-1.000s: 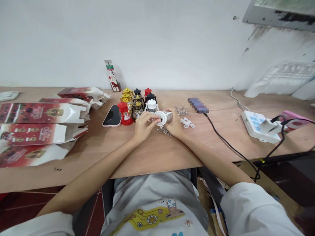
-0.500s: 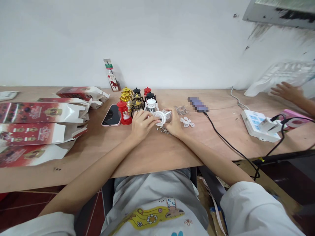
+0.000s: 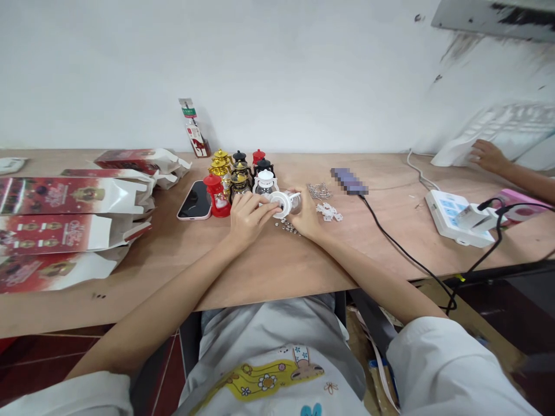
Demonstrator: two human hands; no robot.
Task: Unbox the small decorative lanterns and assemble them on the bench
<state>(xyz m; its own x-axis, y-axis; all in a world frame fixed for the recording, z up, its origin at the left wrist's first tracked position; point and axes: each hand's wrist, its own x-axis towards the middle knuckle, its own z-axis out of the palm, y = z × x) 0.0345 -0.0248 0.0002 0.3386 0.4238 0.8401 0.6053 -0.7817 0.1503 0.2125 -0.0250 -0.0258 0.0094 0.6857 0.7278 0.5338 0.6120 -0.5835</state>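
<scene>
Both my hands meet at the middle of the wooden table (image 3: pixel 269 271) around one small white toy lantern (image 3: pixel 284 203) lying on its side. My left hand (image 3: pixel 247 216) pinches its round white base with thumb and fingers. My right hand (image 3: pixel 307 215) is curled round its clear body from the right. Just below the lantern lie several tiny silver pieces (image 3: pixel 289 227). Behind my hands stands a cluster of finished mini lanterns (image 3: pixel 237 178) in red, gold, black and white.
A phone (image 3: pixel 195 200) lies left of the lanterns. Red and white cartons (image 3: pixel 65 222) are stacked at the left. Metal hooks (image 3: pixel 319 191) and white clips (image 3: pixel 329 214) lie to the right. A power strip (image 3: pixel 455 216) with black cables sits far right, near another person's hand (image 3: pixel 488 155).
My hands have stayed on the white lantern with small finger shifts. Another person's hand has come into view at the far right and moved slightly left.
</scene>
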